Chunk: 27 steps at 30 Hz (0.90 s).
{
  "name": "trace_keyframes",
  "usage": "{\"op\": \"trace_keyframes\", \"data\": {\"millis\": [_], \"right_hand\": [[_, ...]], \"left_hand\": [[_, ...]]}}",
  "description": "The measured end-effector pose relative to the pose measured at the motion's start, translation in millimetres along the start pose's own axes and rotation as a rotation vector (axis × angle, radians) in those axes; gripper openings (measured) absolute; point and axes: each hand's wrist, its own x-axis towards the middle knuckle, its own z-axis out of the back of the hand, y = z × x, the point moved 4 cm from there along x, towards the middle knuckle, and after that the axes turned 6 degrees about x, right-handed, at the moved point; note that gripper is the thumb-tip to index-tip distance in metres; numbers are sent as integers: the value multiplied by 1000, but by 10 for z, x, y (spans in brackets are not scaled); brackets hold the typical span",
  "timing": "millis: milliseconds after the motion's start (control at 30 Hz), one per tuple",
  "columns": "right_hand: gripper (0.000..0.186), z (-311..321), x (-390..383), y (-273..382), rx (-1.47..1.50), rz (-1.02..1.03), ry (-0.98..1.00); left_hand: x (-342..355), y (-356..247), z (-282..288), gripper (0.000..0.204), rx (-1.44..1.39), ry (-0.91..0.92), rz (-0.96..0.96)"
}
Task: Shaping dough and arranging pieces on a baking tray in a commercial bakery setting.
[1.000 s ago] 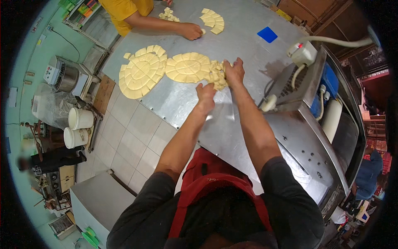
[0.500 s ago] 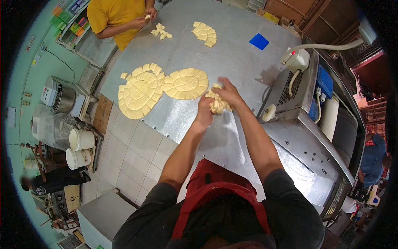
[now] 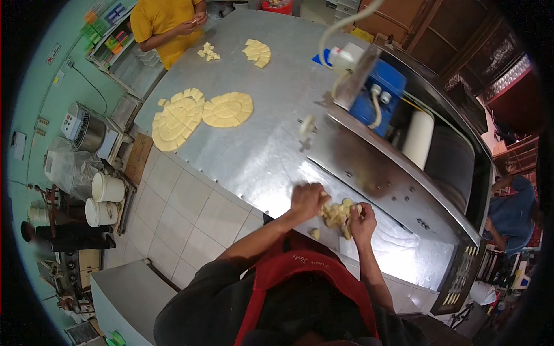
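Observation:
My left hand [image 3: 309, 199] and my right hand [image 3: 360, 222] are closed on a cluster of cut dough pieces [image 3: 340, 214] low over the steel table [image 3: 277, 75], near its front edge beside the machine. A loose dough piece [image 3: 314, 233] lies just below them. Two flattened dough rounds scored into pieces, a larger one [image 3: 176, 124] and a smaller one [image 3: 228, 108], lie at the table's left, with a partial round [image 3: 257, 53] and a small pile of pieces [image 3: 209, 52] farther back.
A steel machine [image 3: 398, 179] with a blue housing [image 3: 386, 78] and white roller takes up the right. A co-worker in yellow [image 3: 164, 29] works at the far-left edge. Two other people [image 3: 513, 213] [image 3: 69, 236] are at the sides. Stacked buckets [image 3: 107, 187] and a mixer [image 3: 86, 130] stand left.
My hands have gathered the loose pieces beside the smaller round and moved them down and right toward the machine. The view has shifted. The co-worker's hand has drawn back from the table.

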Motion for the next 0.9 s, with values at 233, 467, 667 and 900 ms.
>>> {"op": "trace_keyframes", "data": {"millis": [233, 467, 667, 900], "right_hand": [[25, 690, 128, -528, -124, 148, -93], [18, 996, 57, -926, -346, 363, 45], [20, 1076, -47, -609, -230, -3, 256], [19, 818, 59, -374, -41, 177, 77]], "left_hand": [[-118, 629, -80, 20, -457, -491, 344], [-421, -145, -473, 44, -108, -269, 111], [-501, 108, -346, 33, -146, -328, 285], [-459, 666, 4, 24, -943, -507, 543]]}}
